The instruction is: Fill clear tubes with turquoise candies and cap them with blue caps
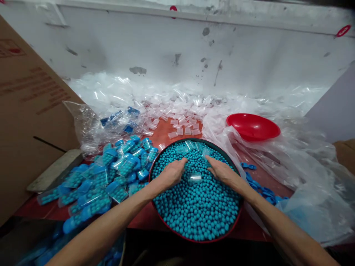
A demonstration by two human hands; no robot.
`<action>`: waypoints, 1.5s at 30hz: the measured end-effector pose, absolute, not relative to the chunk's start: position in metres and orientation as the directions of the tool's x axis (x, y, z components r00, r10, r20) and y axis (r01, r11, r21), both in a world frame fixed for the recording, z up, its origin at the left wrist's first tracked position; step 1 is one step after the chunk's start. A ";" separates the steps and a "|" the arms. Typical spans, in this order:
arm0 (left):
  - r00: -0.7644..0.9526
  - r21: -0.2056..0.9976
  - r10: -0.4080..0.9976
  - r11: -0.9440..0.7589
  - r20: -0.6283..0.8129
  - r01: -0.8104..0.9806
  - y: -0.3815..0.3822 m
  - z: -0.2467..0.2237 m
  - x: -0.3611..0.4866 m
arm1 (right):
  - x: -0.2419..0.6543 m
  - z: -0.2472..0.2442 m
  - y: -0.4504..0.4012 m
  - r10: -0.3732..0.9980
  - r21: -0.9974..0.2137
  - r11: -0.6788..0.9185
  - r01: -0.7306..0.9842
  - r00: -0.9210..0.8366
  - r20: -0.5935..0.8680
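at the lower centre of the frame both hands rest palm-down on the blue beads heaped in a round bowl. the left hand lies flat with fingers loosely spread; the right hand is likewise open. a clear empty vial lies on the beads between them, just beside the right fingers. filled blue-capped vials pile at left; a red dish sits at upper right.

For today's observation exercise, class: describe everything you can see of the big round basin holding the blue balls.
The basin is round and shallow, with a dark wall and red rim. It sits on the red table, nearly brimful of small glossy turquoise balls. A few clear plastic tubes lie on the balls. The left hand and right hand rest palm down in them.
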State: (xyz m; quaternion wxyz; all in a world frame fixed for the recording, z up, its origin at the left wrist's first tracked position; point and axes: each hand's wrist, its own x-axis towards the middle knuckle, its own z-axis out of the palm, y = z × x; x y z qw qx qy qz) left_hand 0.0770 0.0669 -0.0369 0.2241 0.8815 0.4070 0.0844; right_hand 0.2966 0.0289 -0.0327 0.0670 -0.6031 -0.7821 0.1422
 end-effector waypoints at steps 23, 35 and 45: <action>0.638 0.868 0.758 -0.220 -0.135 0.445 -0.022 -0.030 0.079 | 0.236 -0.021 -0.058 0.979 -0.809 0.155 0.567 -0.201 0.046; 0.676 0.442 0.724 -0.566 -0.139 0.696 -0.044 -0.037 0.072 | 0.240 -0.021 0.014 0.924 -0.275 0.251 0.928 -0.315 -0.218; 0.599 0.755 0.790 -0.310 -0.134 0.578 -0.010 -0.032 0.076 | 0.256 -0.030 0.002 0.969 -0.214 0.226 0.950 -0.242 -0.050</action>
